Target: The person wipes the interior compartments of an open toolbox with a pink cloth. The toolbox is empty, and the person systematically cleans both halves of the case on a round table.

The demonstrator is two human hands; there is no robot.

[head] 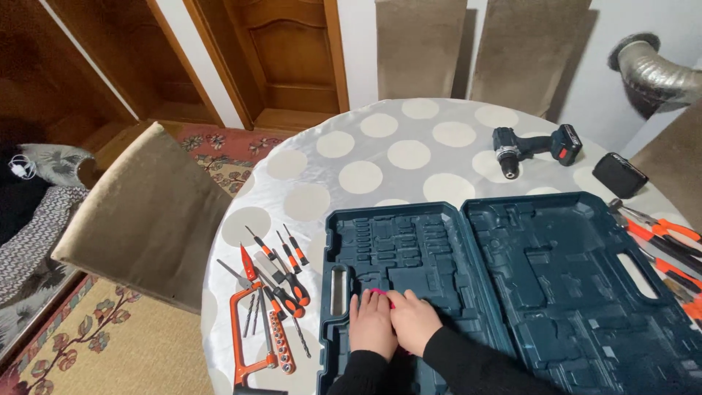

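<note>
Round and covered in a shiny white cloth with big pale dots, the table point(380, 157) fills most of your view, with a tan chair point(146, 219) beside it. An open dark blue tool case point(512, 285) lies flat in front of you, its molded slots bare.

Your left hand point(371, 325) and right hand point(414, 320) rest side by side, touching, on the left half of the case. They press down on a small pink thing point(380, 293); only a bit of it peeks out past your fingertips, so you cannot tell what it is or whether your fingers close around it.

That pink thing looks small and light. Pinch it by its sides if you lift it.

Left of the case lie orange-handled screwdrivers point(289, 267) and an orange hacksaw point(245, 333). A cordless drill point(530, 150) and a black battery point(619, 175) sit far back. Orange pliers point(662, 238) lie at the right.
</note>
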